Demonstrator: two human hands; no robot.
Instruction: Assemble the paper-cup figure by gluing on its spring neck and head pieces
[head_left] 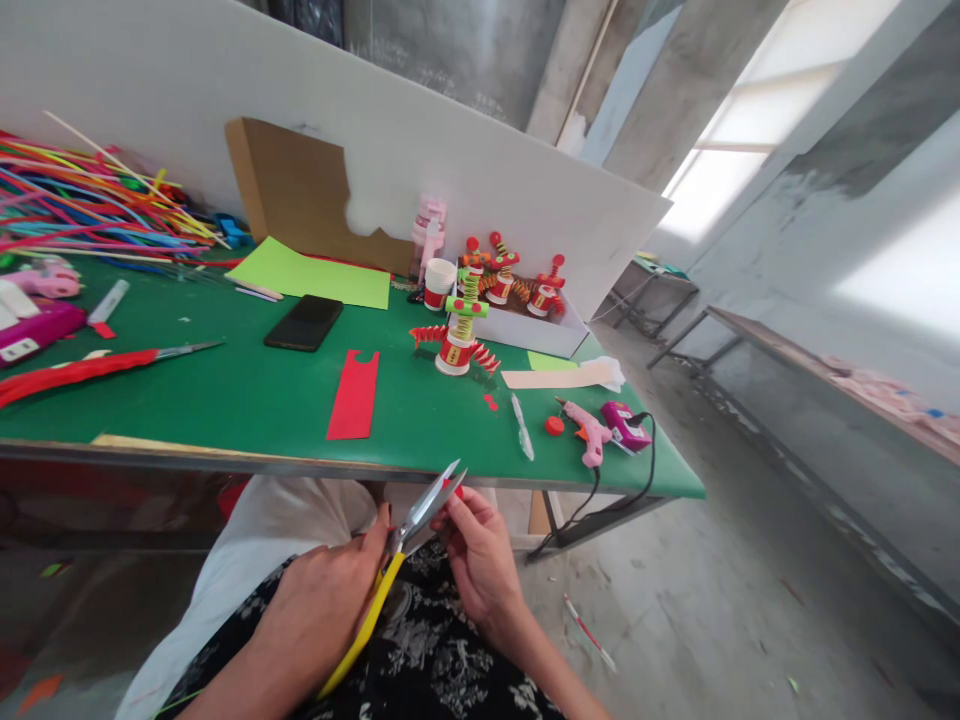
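In my left hand [322, 590] is a pair of scissors [420, 510] with yellow handles, held over my lap just below the table's front edge. Its blades stand slightly apart and point up and to the right. Between the thumb and fingers of my right hand [480, 555] is a small piece of red paper [459, 490], mostly covered by the fingertips and blades. Beyond the hands, a red paper strip [354, 400] with a rounded notch lies on the green table [247, 410]. A paper-cup figure [455, 352] with folded red arms stands farther back.
A white box [551, 333] holds several similar figures. At the right lie a pink glue gun [589, 432] with a cord over the edge and a pen [522, 428]. A phone [304, 323], green paper [315, 275] and colourful pipe cleaners [97, 215] are farther left.
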